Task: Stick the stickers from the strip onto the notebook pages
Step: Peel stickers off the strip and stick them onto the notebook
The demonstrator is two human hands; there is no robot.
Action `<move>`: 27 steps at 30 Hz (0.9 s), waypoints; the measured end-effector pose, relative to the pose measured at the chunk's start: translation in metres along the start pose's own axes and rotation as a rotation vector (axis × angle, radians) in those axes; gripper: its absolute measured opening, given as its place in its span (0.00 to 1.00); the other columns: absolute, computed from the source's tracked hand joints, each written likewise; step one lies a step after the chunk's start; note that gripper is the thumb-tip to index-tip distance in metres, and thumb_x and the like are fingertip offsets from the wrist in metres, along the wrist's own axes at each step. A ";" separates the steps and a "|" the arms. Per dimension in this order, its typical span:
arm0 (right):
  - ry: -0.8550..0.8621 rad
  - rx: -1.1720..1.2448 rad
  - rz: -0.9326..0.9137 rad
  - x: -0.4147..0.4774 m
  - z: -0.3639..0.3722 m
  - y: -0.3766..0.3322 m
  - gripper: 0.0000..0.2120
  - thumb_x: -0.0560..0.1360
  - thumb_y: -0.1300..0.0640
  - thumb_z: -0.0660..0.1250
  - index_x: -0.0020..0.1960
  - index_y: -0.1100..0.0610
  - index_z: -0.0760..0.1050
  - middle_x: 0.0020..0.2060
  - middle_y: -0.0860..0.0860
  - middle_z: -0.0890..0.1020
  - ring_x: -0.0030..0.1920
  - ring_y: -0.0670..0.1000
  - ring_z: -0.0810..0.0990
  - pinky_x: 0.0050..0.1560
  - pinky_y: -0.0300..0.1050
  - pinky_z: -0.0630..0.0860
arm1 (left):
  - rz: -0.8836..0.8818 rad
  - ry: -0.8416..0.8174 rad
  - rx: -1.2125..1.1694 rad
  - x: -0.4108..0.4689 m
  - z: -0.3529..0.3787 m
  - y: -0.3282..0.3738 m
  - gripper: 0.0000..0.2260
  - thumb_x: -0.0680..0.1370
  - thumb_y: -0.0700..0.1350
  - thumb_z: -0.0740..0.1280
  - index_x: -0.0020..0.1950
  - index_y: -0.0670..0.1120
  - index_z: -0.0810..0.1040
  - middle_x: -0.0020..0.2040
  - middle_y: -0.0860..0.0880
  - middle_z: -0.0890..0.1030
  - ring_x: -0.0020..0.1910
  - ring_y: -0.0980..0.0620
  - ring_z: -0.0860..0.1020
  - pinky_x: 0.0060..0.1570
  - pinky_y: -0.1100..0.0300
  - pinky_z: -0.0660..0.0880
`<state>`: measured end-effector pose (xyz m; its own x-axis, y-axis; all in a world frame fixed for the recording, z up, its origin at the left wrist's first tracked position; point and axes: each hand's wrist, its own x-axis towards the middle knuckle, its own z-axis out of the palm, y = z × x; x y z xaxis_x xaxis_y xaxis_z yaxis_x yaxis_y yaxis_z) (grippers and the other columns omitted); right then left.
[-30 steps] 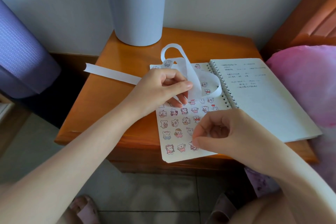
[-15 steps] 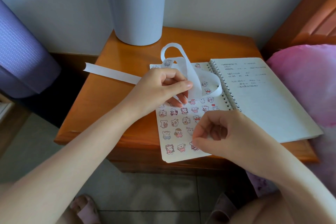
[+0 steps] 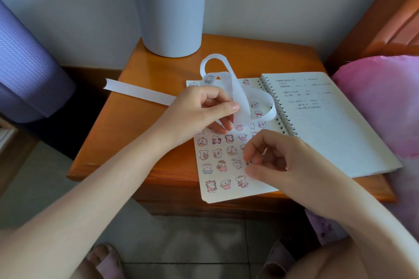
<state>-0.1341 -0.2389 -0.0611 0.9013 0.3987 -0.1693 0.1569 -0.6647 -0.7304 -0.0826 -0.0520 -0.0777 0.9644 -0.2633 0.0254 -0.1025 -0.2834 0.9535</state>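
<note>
An open spiral notebook point(image 3: 335, 133) lies on a small wooden table point(image 3: 145, 120). Its left page point(image 3: 217, 195) carries several small cartoon animal stickers in rows. A long white backing strip point(image 3: 240, 99) curls in loops above that page, its tail point(image 3: 136, 93) trailing left past the table edge. My left hand point(image 3: 199, 111) pinches the strip between thumb and fingers. My right hand point(image 3: 278, 161) hovers just over the page's right part, thumb and forefinger pinched on a small sticker point(image 3: 249, 162).
A grey-blue bin point(image 3: 170, 9) stands at the table's back left against the wall. A pink cushion point(image 3: 381, 102) and wooden bed frame point(image 3: 385, 18) are on the right, a purple object point(image 3: 25, 65) on the left. Tiled floor and slippered feet lie below.
My right hand has shifted slightly up the page, with the small sticker now showing at its fingertips. My left hand and the strip have stayed in place.
</note>
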 end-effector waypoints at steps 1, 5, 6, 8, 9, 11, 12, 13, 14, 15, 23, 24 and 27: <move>0.006 0.016 0.010 0.001 0.001 0.000 0.05 0.70 0.52 0.72 0.42 0.46 0.75 0.34 0.42 0.77 0.31 0.40 0.69 0.33 0.30 0.67 | -0.001 0.000 -0.005 0.000 0.000 0.000 0.07 0.78 0.42 0.66 0.45 0.40 0.80 0.37 0.48 0.83 0.37 0.54 0.83 0.35 0.67 0.78; 0.042 -0.026 0.012 0.003 0.006 0.003 0.09 0.66 0.47 0.73 0.40 0.45 0.74 0.33 0.37 0.75 0.29 0.40 0.69 0.32 0.29 0.66 | -0.005 0.003 -0.026 0.000 0.000 0.000 0.06 0.77 0.42 0.67 0.44 0.40 0.80 0.36 0.48 0.83 0.37 0.53 0.84 0.36 0.66 0.79; 0.043 -0.037 0.006 0.003 0.006 0.003 0.08 0.67 0.48 0.73 0.40 0.45 0.74 0.33 0.38 0.75 0.30 0.40 0.69 0.33 0.29 0.67 | -0.006 0.004 -0.031 0.000 0.000 0.000 0.06 0.77 0.42 0.67 0.44 0.40 0.80 0.35 0.48 0.83 0.37 0.53 0.84 0.36 0.65 0.79; 0.040 -0.029 -0.004 0.003 0.004 0.004 0.06 0.69 0.51 0.72 0.40 0.46 0.75 0.32 0.41 0.76 0.30 0.41 0.69 0.33 0.30 0.67 | -0.004 0.002 -0.036 0.000 0.000 -0.001 0.06 0.77 0.42 0.67 0.44 0.40 0.80 0.35 0.48 0.83 0.37 0.52 0.84 0.37 0.63 0.80; 0.038 -0.020 -0.005 0.003 0.003 0.005 0.05 0.70 0.53 0.71 0.41 0.47 0.75 0.32 0.42 0.76 0.30 0.41 0.69 0.33 0.30 0.67 | -0.003 0.002 -0.035 0.000 0.000 0.000 0.07 0.77 0.42 0.67 0.44 0.40 0.80 0.36 0.48 0.83 0.37 0.52 0.84 0.37 0.63 0.80; 0.035 0.009 -0.015 0.004 0.001 0.006 0.04 0.72 0.54 0.70 0.41 0.47 0.76 0.32 0.41 0.76 0.30 0.41 0.69 0.32 0.31 0.67 | 0.001 0.004 -0.028 0.000 0.000 0.000 0.07 0.78 0.42 0.66 0.45 0.40 0.80 0.36 0.48 0.83 0.37 0.53 0.84 0.37 0.65 0.79; 0.039 0.031 -0.021 0.004 0.000 0.006 0.04 0.72 0.54 0.70 0.41 0.47 0.76 0.32 0.41 0.77 0.30 0.41 0.69 0.32 0.32 0.67 | 0.006 0.006 -0.022 -0.001 0.000 0.000 0.07 0.78 0.43 0.66 0.45 0.40 0.80 0.36 0.48 0.83 0.37 0.53 0.84 0.36 0.65 0.79; 0.058 0.058 -0.029 0.005 -0.001 0.005 0.03 0.72 0.53 0.69 0.42 0.47 0.76 0.33 0.40 0.78 0.30 0.41 0.70 0.31 0.33 0.68 | 0.011 0.008 -0.016 -0.001 0.000 0.001 0.07 0.78 0.43 0.66 0.46 0.40 0.80 0.37 0.48 0.83 0.36 0.53 0.84 0.36 0.66 0.78; 0.101 0.084 -0.043 0.006 -0.002 0.005 0.02 0.73 0.53 0.69 0.42 0.47 0.77 0.34 0.40 0.79 0.30 0.41 0.72 0.30 0.32 0.68 | 0.017 0.010 -0.013 -0.001 0.000 0.001 0.08 0.78 0.43 0.65 0.47 0.39 0.80 0.38 0.48 0.84 0.37 0.54 0.84 0.36 0.67 0.78; 0.170 0.102 -0.058 0.008 -0.004 0.005 0.02 0.72 0.53 0.69 0.42 0.47 0.77 0.34 0.41 0.79 0.30 0.40 0.73 0.29 0.30 0.68 | 0.024 0.013 -0.014 -0.001 -0.001 0.001 0.08 0.78 0.43 0.65 0.48 0.39 0.80 0.38 0.48 0.84 0.37 0.53 0.84 0.36 0.67 0.78; 0.465 0.093 -0.160 0.028 -0.010 0.007 0.07 0.71 0.51 0.71 0.48 0.51 0.78 0.43 0.43 0.82 0.38 0.45 0.80 0.34 0.31 0.72 | 0.081 0.042 -0.058 -0.003 -0.001 0.005 0.08 0.79 0.42 0.64 0.48 0.38 0.79 0.40 0.45 0.83 0.37 0.50 0.83 0.35 0.61 0.81; 0.464 0.088 -0.175 0.029 -0.008 0.006 0.07 0.70 0.52 0.71 0.47 0.51 0.78 0.42 0.43 0.82 0.38 0.45 0.80 0.35 0.31 0.72 | 0.090 0.045 -0.061 -0.003 -0.001 0.005 0.08 0.79 0.41 0.64 0.48 0.38 0.79 0.40 0.45 0.83 0.37 0.50 0.83 0.35 0.61 0.81; 0.471 0.088 -0.215 0.030 -0.003 0.003 0.07 0.70 0.54 0.72 0.47 0.52 0.78 0.39 0.42 0.82 0.38 0.44 0.79 0.36 0.31 0.73 | 0.105 0.055 -0.069 -0.004 -0.001 0.006 0.08 0.79 0.41 0.63 0.49 0.38 0.79 0.39 0.45 0.83 0.36 0.50 0.83 0.34 0.61 0.81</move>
<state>-0.1057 -0.2308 -0.0667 0.9396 0.1792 0.2917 0.3419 -0.5358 -0.7721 -0.0869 -0.0515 -0.0718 0.9612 -0.2369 0.1412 -0.1888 -0.1920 0.9631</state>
